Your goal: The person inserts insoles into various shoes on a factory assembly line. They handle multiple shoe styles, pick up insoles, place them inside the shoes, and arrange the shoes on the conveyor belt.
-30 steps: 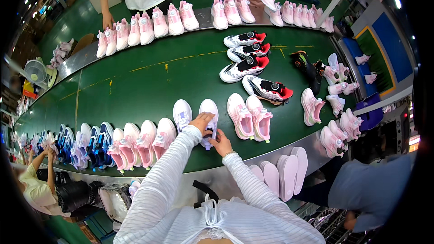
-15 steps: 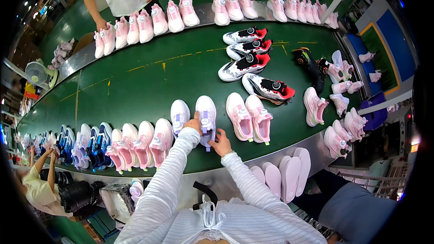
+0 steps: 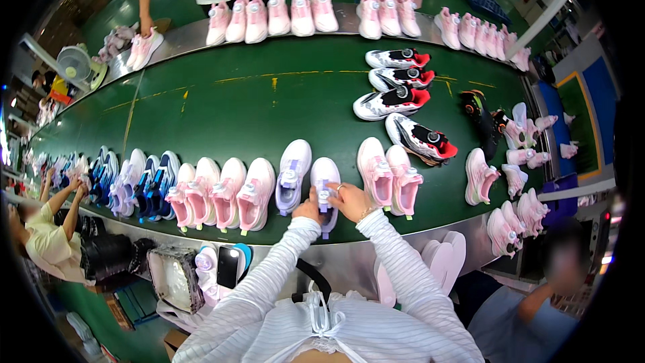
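Here, near mid-frame, our left hand (image 3: pixel 308 210) and right hand (image 3: pixel 353 202) hold a lavender dial sneaker (image 3: pixel 325 173) beside its matching shoe (image 3: pixel 292 173).

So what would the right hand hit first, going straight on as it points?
The right hand would first meet the lavender shoe it seems to touch; the other lavender shoe looks next in line, though depth is hard to judge.

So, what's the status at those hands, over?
Left hand, right hand: both on a lavender-and-white shoe. Matching shoe just left. Pink shoes close on the right; nothing seen blocking the hands.
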`<state>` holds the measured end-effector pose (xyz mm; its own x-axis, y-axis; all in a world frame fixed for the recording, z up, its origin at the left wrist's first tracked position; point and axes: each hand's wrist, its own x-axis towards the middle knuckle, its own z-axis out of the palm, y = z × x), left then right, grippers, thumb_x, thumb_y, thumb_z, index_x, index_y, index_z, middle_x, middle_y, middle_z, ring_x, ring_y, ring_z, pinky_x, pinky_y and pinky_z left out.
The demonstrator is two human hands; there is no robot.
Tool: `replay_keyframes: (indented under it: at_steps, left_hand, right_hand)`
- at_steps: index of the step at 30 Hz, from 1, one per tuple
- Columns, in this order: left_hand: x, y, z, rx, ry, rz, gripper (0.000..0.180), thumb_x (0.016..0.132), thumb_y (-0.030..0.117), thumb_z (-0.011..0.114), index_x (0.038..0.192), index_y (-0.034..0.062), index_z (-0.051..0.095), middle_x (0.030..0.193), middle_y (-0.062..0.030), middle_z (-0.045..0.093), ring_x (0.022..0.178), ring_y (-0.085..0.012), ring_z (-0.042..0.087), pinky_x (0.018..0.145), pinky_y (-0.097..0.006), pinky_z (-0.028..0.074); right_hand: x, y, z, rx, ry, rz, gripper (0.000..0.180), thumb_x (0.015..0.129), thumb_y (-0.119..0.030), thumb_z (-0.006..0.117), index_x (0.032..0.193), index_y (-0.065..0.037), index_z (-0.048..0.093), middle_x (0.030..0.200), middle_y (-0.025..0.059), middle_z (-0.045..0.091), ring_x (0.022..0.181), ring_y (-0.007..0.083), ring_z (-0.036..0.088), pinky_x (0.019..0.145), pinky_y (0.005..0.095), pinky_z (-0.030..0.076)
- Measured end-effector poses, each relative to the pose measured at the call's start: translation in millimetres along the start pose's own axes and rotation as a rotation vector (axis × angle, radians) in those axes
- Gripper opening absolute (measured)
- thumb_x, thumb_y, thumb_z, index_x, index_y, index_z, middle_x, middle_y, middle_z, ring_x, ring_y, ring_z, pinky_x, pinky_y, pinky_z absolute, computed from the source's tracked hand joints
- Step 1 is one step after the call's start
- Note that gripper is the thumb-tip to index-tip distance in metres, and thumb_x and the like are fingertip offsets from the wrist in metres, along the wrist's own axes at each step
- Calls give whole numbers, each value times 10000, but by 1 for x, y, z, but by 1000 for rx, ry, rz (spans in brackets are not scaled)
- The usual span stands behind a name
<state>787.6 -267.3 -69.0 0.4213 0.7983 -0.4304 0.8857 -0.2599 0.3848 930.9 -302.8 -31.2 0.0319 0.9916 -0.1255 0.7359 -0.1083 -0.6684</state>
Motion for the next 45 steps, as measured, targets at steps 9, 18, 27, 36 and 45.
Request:
replay_keyframes:
  at_steps: [9,18,27,36,45]
  left_hand:
    - [7,-1,54,-646,550,208,697,666,218,634,1216,-12,272,1187,-227,358,1089,-362,366,926,-385,291]
    - [1,3,60,-835,520,161,692,672,175,630,1225,-14,259,1208,-214,353,1116,-344,355,938,-363,280]
    - [0,1,57,-686,566,183,707,635,139,644,1221,-9,278,1220,-199,352,1123,-328,360,934,-343,290]
    - [-4,1,57,-718,568,255,694,681,166,622,1228,-29,242,1226,-212,325,1111,-360,348,930,-380,285]
    - [-10,15,46,-707,585,128,538,749,136,527,1218,0,301,1237,-185,347,1106,-350,367,933,-374,290]
  right_hand:
    - [26,10,23,-39,-240,-57,361,751,-269,509,1002,-18,447,721,213,573,691,348,563,629,419,438]
    - [22,3,32,-213,-13,-88,368,754,-315,469,935,6,471,676,185,577,630,345,568,565,429,445]
    - [25,-8,37,-188,-28,239,309,747,-295,485,920,-40,472,665,192,570,642,347,566,584,426,449]
    - [25,16,32,-25,-216,-44,325,759,-258,500,967,-14,448,688,222,561,666,366,556,602,423,438]
    - [28,3,21,-162,-134,-161,299,764,-284,470,923,-30,462,683,189,572,651,349,562,591,431,440]
